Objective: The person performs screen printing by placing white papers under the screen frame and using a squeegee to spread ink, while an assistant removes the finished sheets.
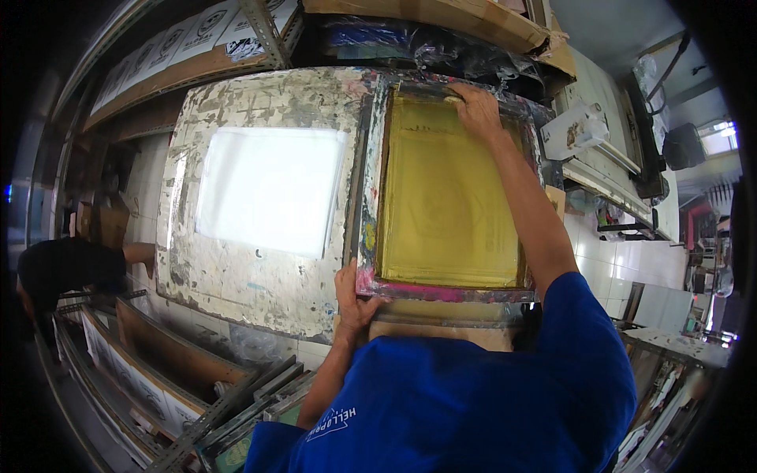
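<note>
Left hand [356,306] grasps the near-left corner of a paint-stained rectangular frame with a translucent yellow-green panel [449,205], digits spread apart, some up along the left rail, one along the near rail; undersides hidden. Right hand [476,110] reaches across the panel to the far rail, fingers bent over it, grasping the frame there; fingertips partly hidden, so can't tell how tightly. Frame is right of centre, in front of the torso, between both hands, its rails smeared pink, yellow and dark. Left of it, a large off-white tabletop, chipped and blotched with grey paint [268,288], bears a bright white rectangular sheet or panel [268,193], just beside the frame and untouched. Person wears a blue short-sleeved shirt [473,402]. Beyond the table, a long brown cardboard box [441,20] sits above crumpled dark plastic wrapping [465,54]; upper left, a metal shelf holds white printed boxes [185,39]. Left edge, another person in a dark top [71,268], arm near the table. Lower left, a rack with upright brown boards [177,339]; right, pale floor tiles [603,264].
</note>
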Motion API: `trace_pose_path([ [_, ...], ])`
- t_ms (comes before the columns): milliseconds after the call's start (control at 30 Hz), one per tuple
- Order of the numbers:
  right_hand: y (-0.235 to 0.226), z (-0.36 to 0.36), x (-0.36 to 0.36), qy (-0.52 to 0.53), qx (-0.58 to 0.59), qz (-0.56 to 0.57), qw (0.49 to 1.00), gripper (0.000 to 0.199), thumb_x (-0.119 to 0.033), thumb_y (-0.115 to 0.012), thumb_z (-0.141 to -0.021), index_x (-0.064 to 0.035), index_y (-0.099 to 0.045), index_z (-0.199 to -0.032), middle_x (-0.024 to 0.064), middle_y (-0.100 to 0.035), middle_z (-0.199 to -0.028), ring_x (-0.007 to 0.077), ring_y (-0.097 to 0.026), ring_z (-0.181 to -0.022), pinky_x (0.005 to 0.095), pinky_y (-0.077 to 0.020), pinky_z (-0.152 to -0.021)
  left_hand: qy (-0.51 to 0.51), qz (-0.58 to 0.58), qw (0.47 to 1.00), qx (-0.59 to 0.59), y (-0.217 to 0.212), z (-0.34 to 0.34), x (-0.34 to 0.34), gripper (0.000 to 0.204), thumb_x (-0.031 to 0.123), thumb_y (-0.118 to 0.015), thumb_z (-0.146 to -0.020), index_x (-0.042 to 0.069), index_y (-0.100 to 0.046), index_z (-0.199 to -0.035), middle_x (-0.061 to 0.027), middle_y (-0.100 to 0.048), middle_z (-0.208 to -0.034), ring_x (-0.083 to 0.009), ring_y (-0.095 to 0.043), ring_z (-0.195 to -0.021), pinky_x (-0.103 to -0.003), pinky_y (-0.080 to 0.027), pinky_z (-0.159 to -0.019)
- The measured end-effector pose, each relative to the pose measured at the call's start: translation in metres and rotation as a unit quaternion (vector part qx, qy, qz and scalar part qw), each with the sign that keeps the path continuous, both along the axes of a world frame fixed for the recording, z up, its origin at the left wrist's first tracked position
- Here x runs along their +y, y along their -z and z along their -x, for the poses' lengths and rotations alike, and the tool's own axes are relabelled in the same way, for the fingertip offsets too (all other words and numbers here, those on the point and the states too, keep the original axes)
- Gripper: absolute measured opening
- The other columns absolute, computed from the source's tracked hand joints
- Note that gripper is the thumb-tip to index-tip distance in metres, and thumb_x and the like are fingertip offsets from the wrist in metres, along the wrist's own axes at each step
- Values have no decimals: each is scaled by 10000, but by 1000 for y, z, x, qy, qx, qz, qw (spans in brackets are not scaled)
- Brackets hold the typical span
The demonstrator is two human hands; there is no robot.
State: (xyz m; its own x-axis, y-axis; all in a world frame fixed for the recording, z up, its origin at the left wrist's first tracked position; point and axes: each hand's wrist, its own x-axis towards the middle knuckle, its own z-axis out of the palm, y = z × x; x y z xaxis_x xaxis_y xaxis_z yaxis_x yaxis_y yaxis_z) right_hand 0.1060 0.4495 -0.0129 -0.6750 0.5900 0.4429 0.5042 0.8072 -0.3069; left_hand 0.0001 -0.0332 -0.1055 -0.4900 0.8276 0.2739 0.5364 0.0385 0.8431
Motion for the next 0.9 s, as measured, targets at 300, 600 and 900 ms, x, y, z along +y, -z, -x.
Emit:
trace_pose_path([
  [300, 32, 12, 21, -16, -52, -7, 999, 451, -80, -632, -804, -101, -702, -1249, 154, -709, -1262, 352, -653, -1175, 453, -496, -1038, -14, -3, 999, -31, 3, -2, -3, 1110, 314, -962, -572, -66, -455, -1484, -219, -578, -1215, -388, -525, -1122, -469, -442, -984],
  [600, 6, -52, -144, -56, 8, 0, 998, 349, -32, -628, -784, -92, -730, -1112, 113, -758, -1082, 333, -683, -941, 475, -514, -863, -9, -2, 999, -32, 3, -2, -1, 1107, 329, -952, -611, -73, -430, -1501, -229, -547, -1234, -396, -513, -1155, -473, -425, -1019],
  [900, -38, -119, -312, -48, -42, 113, 992, 384, 7, -606, -752, -54, -727, -1112, 122, -751, -994, 307, -678, -836, 429, -486, -725, -17, 1, 999, -44, -1, -4, -1, 1122, 372, -956, -610, -55, -424, -1502, -231, -550, -1267, -389, -513, -1178, -462, -414, -1041],
])
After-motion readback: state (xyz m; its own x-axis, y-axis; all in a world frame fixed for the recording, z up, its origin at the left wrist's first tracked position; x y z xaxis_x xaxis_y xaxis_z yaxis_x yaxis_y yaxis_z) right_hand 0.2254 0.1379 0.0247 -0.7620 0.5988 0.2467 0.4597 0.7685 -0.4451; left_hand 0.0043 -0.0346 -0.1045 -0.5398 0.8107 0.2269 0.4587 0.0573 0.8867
